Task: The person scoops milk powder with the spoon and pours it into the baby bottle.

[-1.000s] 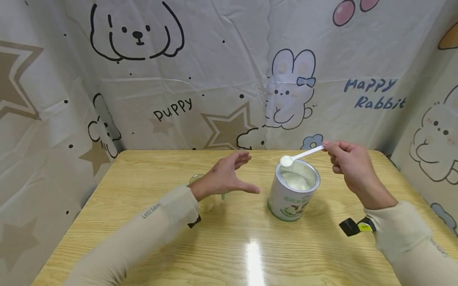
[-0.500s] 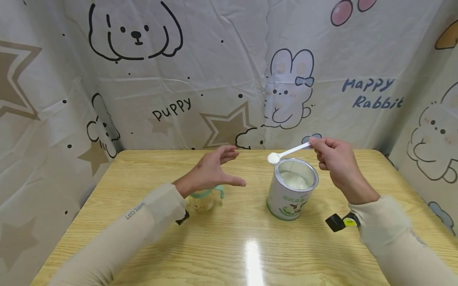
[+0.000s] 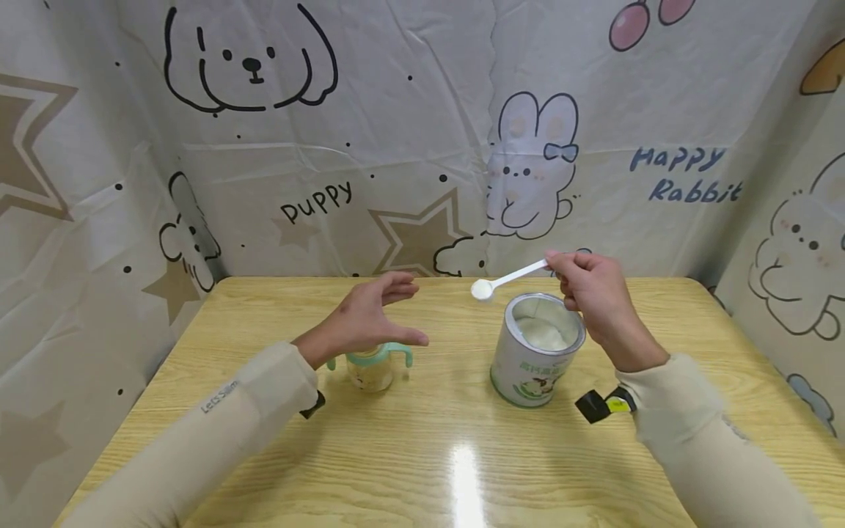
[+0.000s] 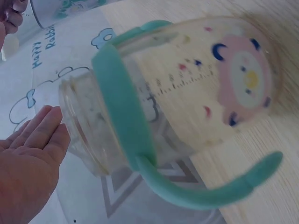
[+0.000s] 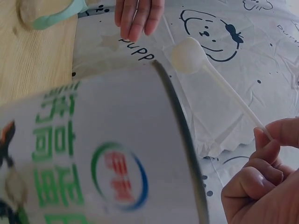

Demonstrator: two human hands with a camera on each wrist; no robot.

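Note:
My right hand (image 3: 597, 304) pinches the end of a white measuring scoop (image 3: 511, 277) between thumb and fingers. Its bowl is heaped with white powder and hangs in the air left of the open can's rim. The milk powder can (image 3: 528, 374) stands upright with pale powder inside. My left hand (image 3: 359, 315), fingers extended and thumb apart, hovers over a clear baby bottle (image 3: 371, 372) with mint-green handles. In the left wrist view the uncapped bottle (image 4: 187, 88) shows a printed animal and measuring marks, and the fingers are near its mouth. The left hand holds nothing.
A wooden table (image 3: 422, 455) carries the bottle on the left and the can on the right. Behind it and at both sides hangs a pale cloth (image 3: 396, 132) printed with cartoon animals and stars.
The right hand has carried the filled scoop leftward from above the can to beyond its left rim. The left hand has shifted left, uncovering more of the bottle and its handles.

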